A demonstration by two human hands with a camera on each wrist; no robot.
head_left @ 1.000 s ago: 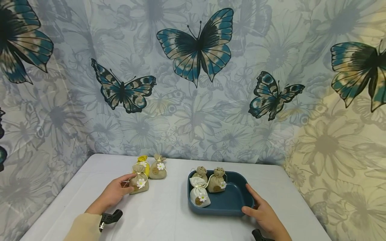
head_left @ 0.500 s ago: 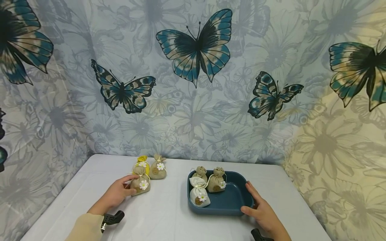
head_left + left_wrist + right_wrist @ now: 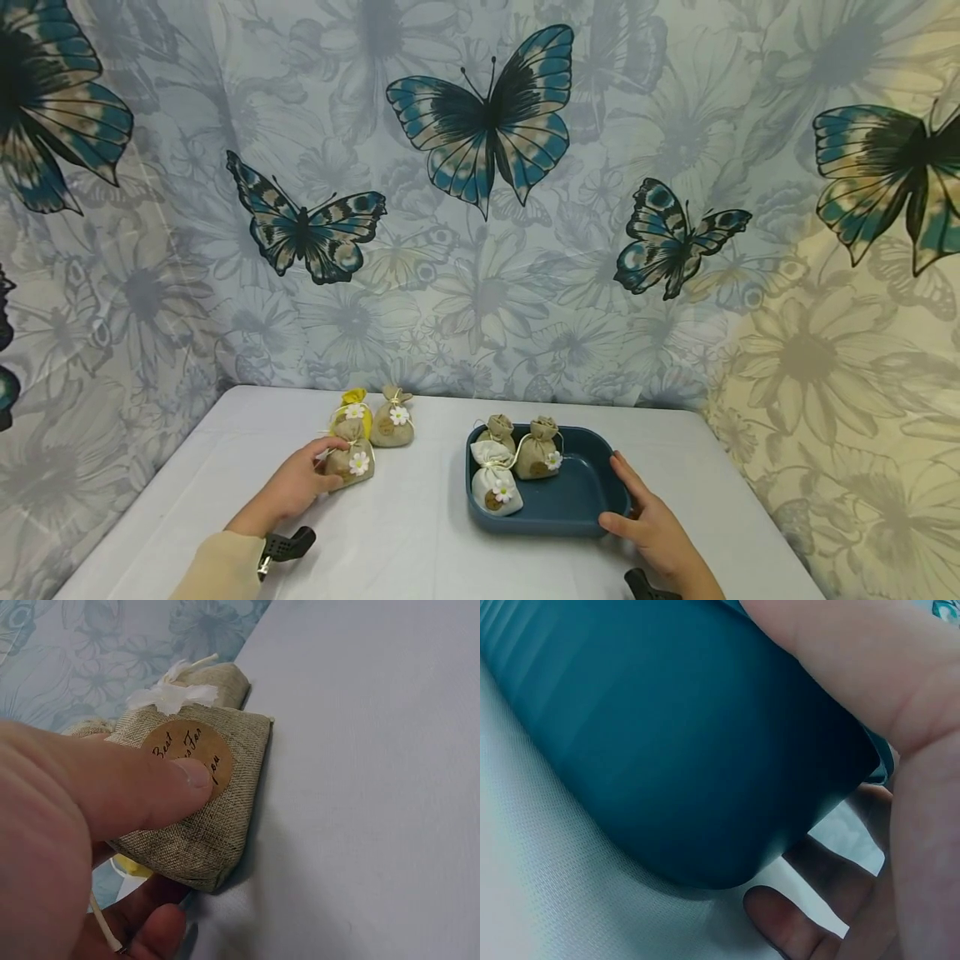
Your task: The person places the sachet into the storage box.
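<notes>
In the head view, a tan pouch [image 3: 349, 472] is pinched by the left hand [image 3: 296, 482] at the table's left [image 3: 405, 533], before a yellow pouch [image 3: 367, 423]. The blue tray [image 3: 588, 483], where a white pouch [image 3: 491, 485] is kept beside two tan ones [image 3: 537, 458], is gripped at its right end by the right hand [image 3: 658, 535].

In the left wrist view, the pinched pouch's round label [image 3: 178, 741] is pressed by the thumb [image 3: 139, 784].

In the right wrist view, the tray's end is spanned.

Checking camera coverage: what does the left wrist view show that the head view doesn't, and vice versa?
Left wrist only: legible lettering, partly covered, on the round label of the held burlap bag.

Head only: the blue tray, the white bag and two burlap bags in it, and the right hand on its end.

Both: the left hand holding that bag, the white cloth and the patterned backdrop.
</notes>
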